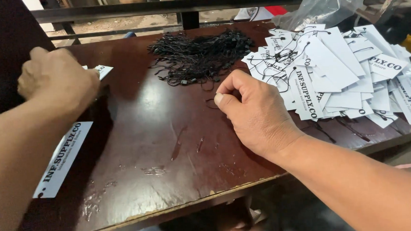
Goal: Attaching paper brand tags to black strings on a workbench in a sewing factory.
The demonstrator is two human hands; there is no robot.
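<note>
My right hand rests on the dark brown table, its thumb and fingers pinched on a thin black string loop just below a tangled pile of black strings. My left hand is closed at the table's left edge on a white paper tag that sticks out past the knuckles. A second white tag with dark print lies flat beneath my left forearm.
A big heap of white printed tags, several with strings threaded, covers the table's right side. A clear plastic bag sits behind it. A dark metal rail runs along the far edge. The table's front edge is chipped.
</note>
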